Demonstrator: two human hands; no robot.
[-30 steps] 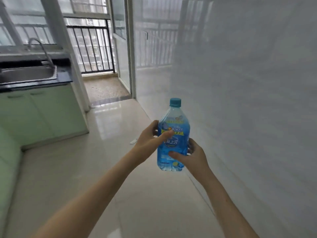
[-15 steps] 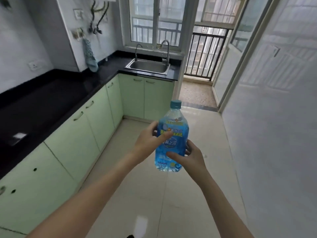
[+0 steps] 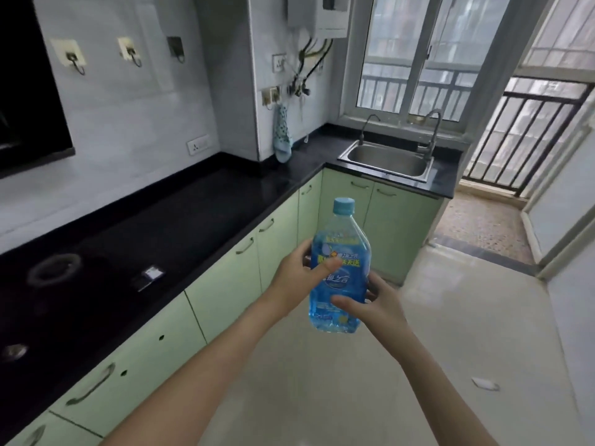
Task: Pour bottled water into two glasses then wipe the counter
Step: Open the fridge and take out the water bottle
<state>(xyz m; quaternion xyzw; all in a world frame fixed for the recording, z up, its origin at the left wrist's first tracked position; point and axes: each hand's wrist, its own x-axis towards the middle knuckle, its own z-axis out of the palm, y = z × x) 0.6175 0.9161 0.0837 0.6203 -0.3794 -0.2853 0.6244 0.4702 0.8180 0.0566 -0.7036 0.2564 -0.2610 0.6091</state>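
While standing upright, the bottle (image 3: 338,268) is being gripped by the left hand (image 3: 297,278) at nine o'clock and the right hand (image 3: 370,305) at four, fingers curling round it.

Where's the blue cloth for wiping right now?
In the head view the blue cloth hangs on the far wall above the black counter, left of the sink, beyond the bottle.
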